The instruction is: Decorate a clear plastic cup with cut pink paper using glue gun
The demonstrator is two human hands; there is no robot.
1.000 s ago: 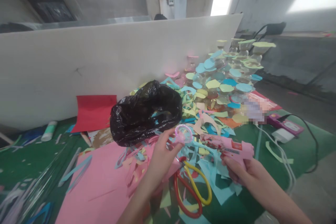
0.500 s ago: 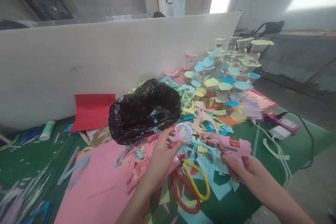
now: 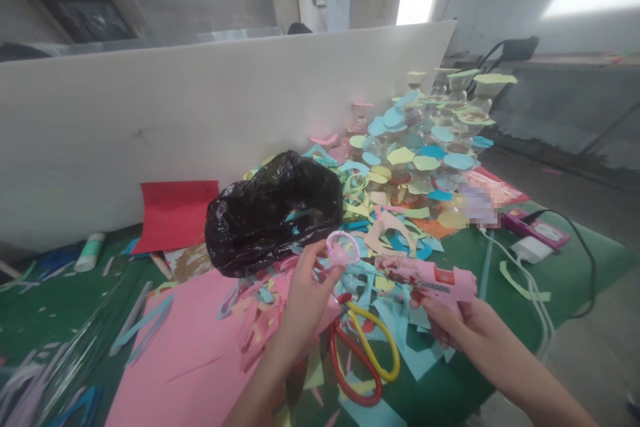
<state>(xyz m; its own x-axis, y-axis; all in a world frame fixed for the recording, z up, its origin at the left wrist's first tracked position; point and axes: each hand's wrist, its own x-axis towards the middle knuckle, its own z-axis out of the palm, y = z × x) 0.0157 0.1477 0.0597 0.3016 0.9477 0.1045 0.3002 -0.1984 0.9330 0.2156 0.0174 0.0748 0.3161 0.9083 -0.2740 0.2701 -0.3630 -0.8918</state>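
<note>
My left hand [image 3: 311,280] pinches a small clear plastic cup [image 3: 345,250] with a pinkish round rim, its mouth tilted towards me. In my right hand [image 3: 457,320] is a pink hot glue gun [image 3: 427,277], its front end smeared with brownish residue. The nozzle points left and sits close to the cup's right rim; whether they touch I cannot tell. Below the cup lie scissors [image 3: 367,353] with one red and one yellow handle. Blue and pink paper scraps [image 3: 410,340] spread under both hands.
A black plastic bag [image 3: 235,230] stands open behind my left hand. Several clear hourglass-shaped pieces topped with coloured paper [image 3: 457,160] crowd the back right. Pink sheet [image 3: 185,347] lies left, red sheet [image 3: 175,213] behind it. Cables and a white plug [image 3: 533,250] lie right.
The cup in my left hand has shifted slightly left and up. The glue gun has moved slightly left with it. Both grips stay the same.
</note>
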